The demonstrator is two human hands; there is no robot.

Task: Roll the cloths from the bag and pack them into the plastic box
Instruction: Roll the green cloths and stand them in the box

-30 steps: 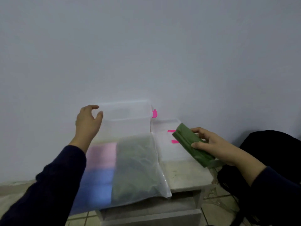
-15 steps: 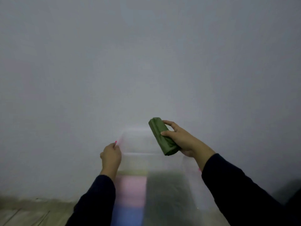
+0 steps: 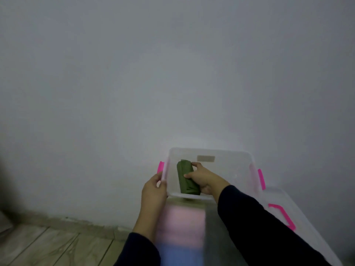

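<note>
A clear plastic box (image 3: 230,156) with pink latches stands against the wall. My right hand (image 3: 201,178) grips a rolled green cloth (image 3: 185,176) and holds it inside the box, near its left side. My left hand (image 3: 153,191) grips the box's left rim beside a pink latch (image 3: 160,167). In front of the box lies the translucent bag (image 3: 180,227), with pink, blue and dark cloths showing blurred through it.
The box's clear lid (image 3: 284,214) with a pink latch lies to the right, partly behind my right sleeve. A grey wall rises right behind the box. Wooden floor planks (image 3: 48,244) show at the lower left.
My right hand has brought the green roll from above the box down inside it. My left hand has stayed on the box's left rim. The view has tilted and shifted.
</note>
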